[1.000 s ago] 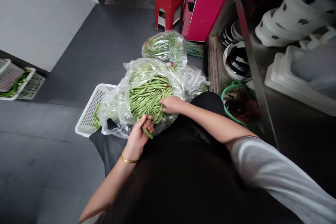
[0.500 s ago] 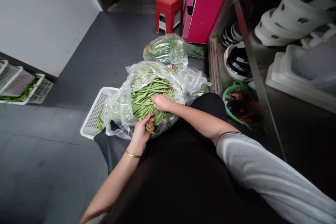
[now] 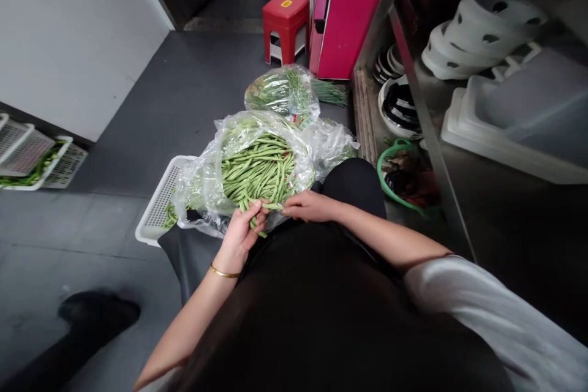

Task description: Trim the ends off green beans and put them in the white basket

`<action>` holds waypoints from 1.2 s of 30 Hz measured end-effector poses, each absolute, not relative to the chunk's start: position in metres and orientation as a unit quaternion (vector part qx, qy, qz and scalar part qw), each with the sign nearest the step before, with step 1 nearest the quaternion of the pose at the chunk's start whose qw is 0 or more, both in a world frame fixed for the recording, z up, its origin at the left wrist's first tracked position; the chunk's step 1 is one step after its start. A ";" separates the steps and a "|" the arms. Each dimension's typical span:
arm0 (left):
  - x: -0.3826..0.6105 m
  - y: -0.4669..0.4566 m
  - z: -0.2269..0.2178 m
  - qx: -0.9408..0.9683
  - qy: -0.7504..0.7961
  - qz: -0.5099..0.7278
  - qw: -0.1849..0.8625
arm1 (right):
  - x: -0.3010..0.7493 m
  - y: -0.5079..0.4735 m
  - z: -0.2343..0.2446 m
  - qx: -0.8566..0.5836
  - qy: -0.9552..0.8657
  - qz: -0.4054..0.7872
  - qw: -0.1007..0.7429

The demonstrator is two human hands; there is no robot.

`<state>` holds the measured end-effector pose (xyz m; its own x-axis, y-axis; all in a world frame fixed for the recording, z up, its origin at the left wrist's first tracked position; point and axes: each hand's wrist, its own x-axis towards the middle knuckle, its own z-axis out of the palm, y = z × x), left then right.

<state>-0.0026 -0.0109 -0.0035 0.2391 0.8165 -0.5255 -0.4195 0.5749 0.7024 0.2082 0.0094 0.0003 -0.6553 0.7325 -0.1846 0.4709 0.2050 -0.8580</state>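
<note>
Long green beans (image 3: 257, 165) fill a clear plastic bag (image 3: 211, 153) that lies open in front of my knees. My left hand (image 3: 248, 223), with a gold bangle at the wrist, is closed around several green beans at the bag's near edge. My right hand (image 3: 309, 206) pinches the right end of one bean, which stretches across from my left hand. Both hands are just in front of my dark apron. To the left of the bag, a white perforated basket (image 3: 158, 208) holds some beans, partly covered by the plastic.
Another bag of greens (image 3: 280, 92) lies behind, near a red stool (image 3: 286, 18). On the right stand a green basket (image 3: 390, 193) and a metal shelf with white containers (image 3: 487, 30). More white baskets (image 3: 55, 165) are at the left. Someone's dark shoe (image 3: 98, 309) is at lower left.
My right hand has come out of the bean pile toward me and now pinches a bean's end beside my left hand. A person's dark leg and shoe have appeared at lower left.
</note>
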 end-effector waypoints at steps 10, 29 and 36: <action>0.001 -0.017 0.000 0.243 0.410 0.381 0.792 | 0.193 -0.031 0.039 -0.283 -0.893 0.306 0.170; -0.007 -0.019 -0.008 0.366 0.453 0.323 0.745 | 0.186 0.011 0.029 -0.352 -0.567 0.660 0.344; 0.000 -0.010 -0.011 0.256 0.492 0.416 0.720 | 0.175 -0.013 0.021 -0.352 -0.564 0.677 0.318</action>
<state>-0.0005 -0.0097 -0.0108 0.1685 0.8515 -0.4965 -0.3478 0.5227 0.7783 0.1746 -0.0127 0.0207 -0.5507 0.8264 -0.1177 -0.0336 -0.1629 -0.9861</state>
